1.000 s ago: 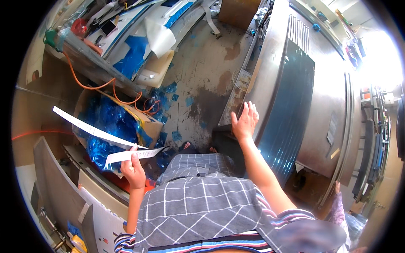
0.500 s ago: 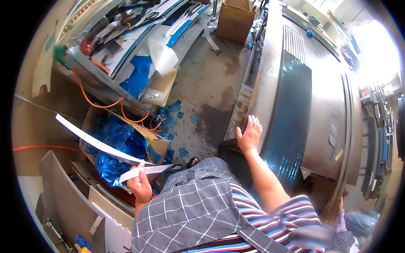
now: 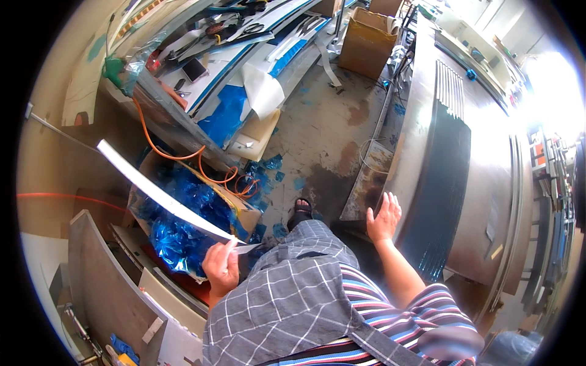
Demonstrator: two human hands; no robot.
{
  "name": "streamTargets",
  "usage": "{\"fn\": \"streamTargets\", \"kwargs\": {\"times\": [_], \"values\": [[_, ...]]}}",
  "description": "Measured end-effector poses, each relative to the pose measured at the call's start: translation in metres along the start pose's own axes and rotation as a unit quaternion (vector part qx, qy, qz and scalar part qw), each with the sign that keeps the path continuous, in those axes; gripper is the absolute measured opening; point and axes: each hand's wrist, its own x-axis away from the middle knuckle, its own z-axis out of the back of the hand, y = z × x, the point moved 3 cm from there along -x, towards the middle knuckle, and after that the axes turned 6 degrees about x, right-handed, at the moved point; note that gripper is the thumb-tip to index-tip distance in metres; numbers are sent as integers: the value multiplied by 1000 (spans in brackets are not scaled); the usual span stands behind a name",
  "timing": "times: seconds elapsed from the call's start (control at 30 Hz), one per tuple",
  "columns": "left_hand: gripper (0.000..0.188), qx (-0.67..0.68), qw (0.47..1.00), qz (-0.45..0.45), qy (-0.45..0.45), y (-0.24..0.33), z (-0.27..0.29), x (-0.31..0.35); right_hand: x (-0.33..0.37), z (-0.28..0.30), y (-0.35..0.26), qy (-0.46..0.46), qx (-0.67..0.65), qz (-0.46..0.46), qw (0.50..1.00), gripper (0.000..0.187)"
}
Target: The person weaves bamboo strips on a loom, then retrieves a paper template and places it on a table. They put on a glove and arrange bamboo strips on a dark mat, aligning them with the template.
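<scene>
My left hand is closed on a long, narrow white strip, pinching it near its lower end. The strip rises up and to the left above a carton stuffed with crumpled blue film. A short tail of it sticks out to the right of my fingers. My right hand holds nothing, its fingers stretched out, over the near left edge of a metal-topped bench. On that bench lie long dark strips side by side.
A cluttered bench at upper left bears scissors, a phone and white sheets. An orange hose loops down beside the carton. Blue film scraps litter the floor. Metal panels lean at lower left; a cardboard box stands ahead.
The view has shifted, with the surroundings now further right and my foot more visible. The strip's lower part, earlier lying across my left hand, now shows only as a short tail. My right hand stays open.
</scene>
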Motion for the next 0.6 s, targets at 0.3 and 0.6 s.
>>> {"fn": "streamTargets", "kwargs": {"times": [0.3,0.6], "values": [[30,44,996,-42,-69,-9,-27,-88,-5,0,-4,-24,26,9,999,69],[29,112,978,-118,-130,-31,-93,-225,-18,2,-5,-48,0,-27,998,67]]}}
